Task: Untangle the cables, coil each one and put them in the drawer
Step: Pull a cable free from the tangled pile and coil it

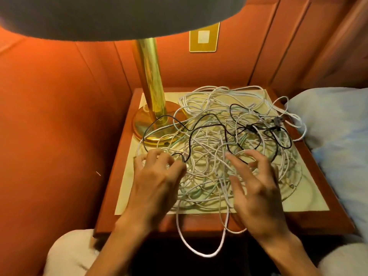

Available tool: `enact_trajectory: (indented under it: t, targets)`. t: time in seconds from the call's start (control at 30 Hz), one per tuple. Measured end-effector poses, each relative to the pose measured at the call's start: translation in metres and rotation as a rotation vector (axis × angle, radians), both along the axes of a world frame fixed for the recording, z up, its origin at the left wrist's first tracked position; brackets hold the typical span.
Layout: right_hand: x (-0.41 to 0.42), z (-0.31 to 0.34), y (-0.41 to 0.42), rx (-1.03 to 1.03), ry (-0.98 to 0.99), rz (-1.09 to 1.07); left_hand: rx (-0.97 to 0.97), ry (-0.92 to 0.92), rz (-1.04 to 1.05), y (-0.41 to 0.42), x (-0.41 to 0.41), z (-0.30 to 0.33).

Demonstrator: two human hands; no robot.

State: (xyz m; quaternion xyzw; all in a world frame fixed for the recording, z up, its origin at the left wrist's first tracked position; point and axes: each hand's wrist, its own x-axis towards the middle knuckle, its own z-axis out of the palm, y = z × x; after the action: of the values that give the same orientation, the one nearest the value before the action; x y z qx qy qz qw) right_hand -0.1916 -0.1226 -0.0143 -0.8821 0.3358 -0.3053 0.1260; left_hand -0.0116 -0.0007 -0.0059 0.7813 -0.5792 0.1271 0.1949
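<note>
1 tangled heap of cables, count unclear; 1 lamp; 1 nightstand; 2 hands; 1 wall plate.

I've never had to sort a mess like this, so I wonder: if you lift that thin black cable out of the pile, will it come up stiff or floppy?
Probably floppy: the black cable lies in loose wavy bends over the white cables. It looks thin, so likely light. It weaves among the white ones, so pulling may drag them along, perhaps toward the lamp base.
</note>
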Motion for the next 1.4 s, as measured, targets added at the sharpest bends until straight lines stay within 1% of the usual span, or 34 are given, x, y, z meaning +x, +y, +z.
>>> enact_trajectory:
  t: [0.07,0.13,0.2,0.27,0.3,0.33,0.4,0.43,0.5,0.57,0.6,0.63,0.7,0.77,0.8,0.83,0.87,0.93,0.97,1.0,1.07,1.13,1.2,1.27,1.33,1.4]
  targets:
    - [0.006,0.007,0.005,-0.068,0.017,0.157,-0.039,-0.008,-0.068,0.004,-0.015,0.009]
    - [0.007,0.011,0.005,-0.111,0.065,0.259,-0.115,0.046,-0.112,0.012,-0.023,0.018]
    - [0.002,0.013,0.004,-0.081,0.068,0.334,-0.186,0.132,-0.117,0.021,-0.027,0.025]
    - [-0.007,0.016,0.006,-0.004,0.029,0.414,-0.197,0.209,-0.103,0.031,-0.029,0.027]
    - [-0.012,0.017,0.009,0.024,0.010,0.429,-0.195,0.268,-0.101,0.036,-0.030,0.026]
    - [-0.019,0.019,0.011,0.039,-0.017,0.420,-0.199,0.369,-0.114,0.042,-0.031,0.023]
    - [-0.036,0.024,0.013,0.046,-0.096,0.358,-0.181,0.637,-0.156,0.054,-0.033,0.017]
    - [-0.046,0.027,0.013,0.062,-0.141,0.332,-0.149,0.712,-0.177,0.060,-0.036,0.015]
    - [-0.066,0.033,0.018,0.141,-0.201,0.340,-0.098,0.759,-0.206,0.069,-0.048,0.012]
    - [-0.083,0.037,0.032,0.230,-0.199,0.404,-0.104,0.857,-0.193,0.076,-0.061,0.012]
    - [-0.088,0.036,0.040,0.257,-0.184,0.432,-0.119,0.960,-0.176,0.078,-0.066,0.012]
    - [-0.092,0.033,0.049,0.274,-0.167,0.453,-0.145,1.111,-0.166,0.080,-0.072,0.013]
    - [-0.098,0.024,0.062,0.296,-0.153,0.454,-0.250,1.480,-0.123,0.086,-0.084,0.016]
    - [-0.100,0.014,0.069,0.333,-0.160,0.359,-0.340,1.818,-0.131,0.089,-0.100,0.018]
    - [-0.100,0.009,0.071,0.350,-0.125,0.285,-0.346,1.942,-0.173,0.090,-0.108,0.019]
    - [-0.099,0.005,0.073,0.372,-0.040,0.231,-0.336,2.040,-0.230,0.089,-0.115,0.017]
    - [-0.097,0.001,0.075,0.402,0.088,0.218,-0.321,2.124,-0.285,0.089,-0.122,0.016]
    - [-0.092,-0.004,0.081,0.468,0.332,0.273,-0.350,2.275,-0.323,0.087,-0.130,0.009]
    - [-0.090,-0.006,0.085,0.487,0.400,0.297,-0.397,2.330,-0.303,0.086,-0.132,0.006]
    - [-0.089,-0.007,0.090,0.494,0.429,0.310,-0.449,2.370,-0.262,0.086,-0.134,0.003]
    - [-0.091,-0.014,0.096,0.495,0.445,0.302,-0.539,2.424,-0.123,0.086,-0.134,0.000]
    - [-0.095,-0.022,0.103,0.518,0.441,0.272,-0.577,2.388,0.009,0.087,-0.131,0.000]
    - [-0.099,-0.028,0.107,0.556,0.383,0.229,-0.553,2.265,0.114,0.089,-0.128,-0.001]
    - [-0.101,-0.030,0.108,0.564,0.384,0.224,-0.505,2.203,0.132,0.092,-0.128,-0.002]
    - [-0.100,-0.026,0.105,0.539,0.505,0.273,-0.435,2.274,0.082,0.098,-0.127,-0.006]
    - [-0.098,-0.017,0.105,0.596,0.566,0.356,-0.306,2.390,0.063,0.107,-0.124,-0.014]
